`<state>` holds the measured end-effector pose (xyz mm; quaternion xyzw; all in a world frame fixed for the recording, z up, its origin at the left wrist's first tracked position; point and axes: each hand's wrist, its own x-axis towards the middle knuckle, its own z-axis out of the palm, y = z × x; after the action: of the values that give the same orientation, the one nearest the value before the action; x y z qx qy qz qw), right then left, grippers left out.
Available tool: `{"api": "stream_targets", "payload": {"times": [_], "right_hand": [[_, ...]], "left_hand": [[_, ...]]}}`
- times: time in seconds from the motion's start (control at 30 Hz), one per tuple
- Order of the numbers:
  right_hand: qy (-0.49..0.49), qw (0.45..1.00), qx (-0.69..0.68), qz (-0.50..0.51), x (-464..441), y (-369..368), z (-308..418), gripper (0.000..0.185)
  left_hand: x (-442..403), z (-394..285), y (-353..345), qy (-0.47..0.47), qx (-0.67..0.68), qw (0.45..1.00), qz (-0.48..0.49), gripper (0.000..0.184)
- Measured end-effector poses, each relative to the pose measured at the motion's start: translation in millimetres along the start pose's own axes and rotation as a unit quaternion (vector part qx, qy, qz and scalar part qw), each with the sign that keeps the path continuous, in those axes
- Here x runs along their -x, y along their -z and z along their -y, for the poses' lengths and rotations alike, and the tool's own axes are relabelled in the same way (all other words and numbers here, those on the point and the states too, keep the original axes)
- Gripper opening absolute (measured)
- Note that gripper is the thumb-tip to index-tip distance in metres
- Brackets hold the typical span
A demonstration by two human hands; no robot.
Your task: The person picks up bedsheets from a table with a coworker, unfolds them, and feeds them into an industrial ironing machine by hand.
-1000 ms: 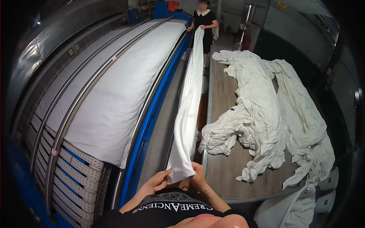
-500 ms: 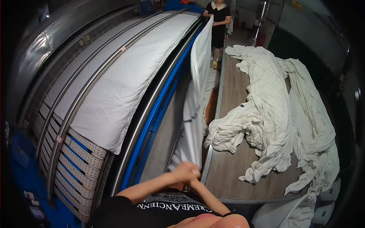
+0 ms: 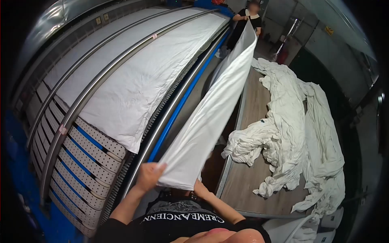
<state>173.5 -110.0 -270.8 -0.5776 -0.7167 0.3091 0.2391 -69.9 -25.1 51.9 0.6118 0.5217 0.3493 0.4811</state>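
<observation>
A long white sheet [image 3: 210, 117] stretches from my hands to a person [image 3: 247, 20] at the far end, who grips its other end. My left hand [image 3: 150, 176] is closed on the near left corner, beside the machine's front rail. At the near right edge, my right hand [image 3: 200, 189] also grips the cloth, its fingers partly hidden by it. The sheet hangs spread between both hands and twists toward the far end.
To the left, a flatwork ironer with perforated belts [image 3: 87, 160], steel bars [image 3: 97, 83] and a blue rail [image 3: 178, 107] carries another white sheet [image 3: 133, 85]. On the right, crumpled white linens [image 3: 287, 121] lie on a wooden-topped table [image 3: 243, 190].
My hands were together at the middle; now they are apart, the left one moved left toward the machine. The sheet has opened wider, and the far person has raised its other end.
</observation>
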Motion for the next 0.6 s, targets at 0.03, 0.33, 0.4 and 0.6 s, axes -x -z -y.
{"api": "stream_targets", "payload": {"times": [0.03,0.33,0.4,0.6], "right_hand": [[-0.026,0.999,0.031,0.024,-9,-6,7,0.047],[-0.011,0.982,0.136,0.134,-125,-34,126,0.022],[0.028,0.976,0.146,0.161,-136,-38,155,0.02],[0.15,0.977,0.041,0.147,-139,-43,196,0.014]], "left_hand": [[9,-2,10,-0.097,-0.085,0.991,0.03,0.036],[-16,16,157,-0.143,-0.276,0.923,-0.228,0.029],[-17,25,189,-0.113,-0.335,0.887,-0.298,0.029],[-49,84,277,0.041,-0.511,0.803,-0.304,0.043]]}}
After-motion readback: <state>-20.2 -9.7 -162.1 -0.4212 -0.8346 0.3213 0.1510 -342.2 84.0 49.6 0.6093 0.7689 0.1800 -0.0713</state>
